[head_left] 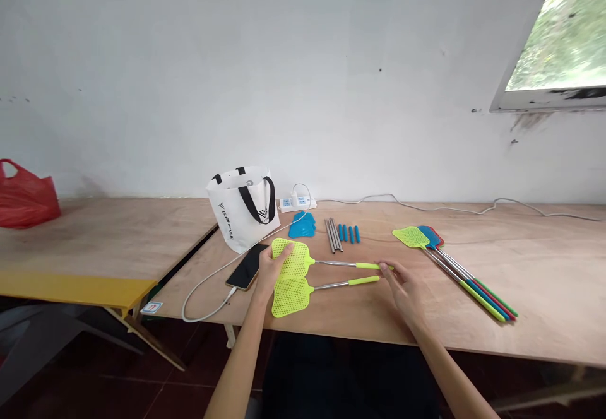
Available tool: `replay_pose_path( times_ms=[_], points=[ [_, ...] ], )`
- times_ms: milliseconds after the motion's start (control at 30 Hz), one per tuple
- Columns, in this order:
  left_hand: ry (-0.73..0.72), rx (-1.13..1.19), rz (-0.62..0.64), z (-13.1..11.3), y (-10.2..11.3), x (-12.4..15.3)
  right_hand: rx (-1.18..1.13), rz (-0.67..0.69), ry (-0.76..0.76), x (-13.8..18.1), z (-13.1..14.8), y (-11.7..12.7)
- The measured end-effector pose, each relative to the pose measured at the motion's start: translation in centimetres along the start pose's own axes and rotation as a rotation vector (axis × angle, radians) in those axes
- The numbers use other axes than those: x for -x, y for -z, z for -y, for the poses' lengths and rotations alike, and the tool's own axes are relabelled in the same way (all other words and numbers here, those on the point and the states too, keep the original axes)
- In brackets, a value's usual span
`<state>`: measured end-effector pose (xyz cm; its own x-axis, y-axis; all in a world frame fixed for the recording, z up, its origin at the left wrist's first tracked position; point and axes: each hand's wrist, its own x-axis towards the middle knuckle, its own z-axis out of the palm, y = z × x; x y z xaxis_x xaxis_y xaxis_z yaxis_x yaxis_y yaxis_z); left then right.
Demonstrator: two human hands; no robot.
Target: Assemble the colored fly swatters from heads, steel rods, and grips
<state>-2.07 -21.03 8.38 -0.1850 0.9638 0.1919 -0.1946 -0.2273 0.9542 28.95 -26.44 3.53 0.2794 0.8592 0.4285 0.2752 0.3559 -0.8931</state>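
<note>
Pinching a yellow swatter [336,263] by head and handle, the left hand [269,269] and right hand [404,286] are working, assembled swatters [478,291] lying to their right, unattached blue grips [351,235] beyond.

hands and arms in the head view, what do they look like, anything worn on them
The left hand and right hand wear no gloves. Both forearms are slender and bare, with no sleeve, watch, bracelet or marking in sight.

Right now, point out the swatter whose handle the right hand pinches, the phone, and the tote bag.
Pinched swatter [337,263]: head view, middle of metal shaft.
Phone [247,269]: head view, middle of dark screen.
Tote bag [239,218]: head view, white side wall.
</note>
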Motion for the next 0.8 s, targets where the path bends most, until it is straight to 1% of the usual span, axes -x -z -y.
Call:
replay_pose_path(
  times_ms=[33,100,200,267,367,467,567,800],
  points=[
    [0.022,0.005,-0.001,-0.2,0.0,0.0,0.041,0.034,0.042,-0.1,0.0,-0.1],
    [0.074,0.011,-0.002,-0.6,0.0,0.0,0.183,0.078,0.173,-0.1,-0.1,-0.2],
    [0.134,-0.008,0.022,-1.1,0.1,0.1,0.472,0.084,0.377,0.0,-0.1,-0.7],
    [0.154,-0.013,0.067,-1.2,-0.2,0.4,0.624,0.111,0.479,0.3,0.1,-1.1],
    [0.167,-0.006,0.132,-0.8,-1.4,1.2,0.711,0.214,0.584,0.9,0.4,-1.7],
    [0.168,-0.026,0.169,-0.2,-3.2,2.3,0.766,0.285,0.616,1.5,0.8,-2.0],
    [0.170,-0.031,0.189,0.4,-4.4,3.0,0.838,0.285,0.613,1.8,1.1,-1.9],
    [0.160,-0.033,0.202,1.2,-4.8,3.4,0.865,0.275,0.629,1.9,1.2,-2.0]
  ],
)
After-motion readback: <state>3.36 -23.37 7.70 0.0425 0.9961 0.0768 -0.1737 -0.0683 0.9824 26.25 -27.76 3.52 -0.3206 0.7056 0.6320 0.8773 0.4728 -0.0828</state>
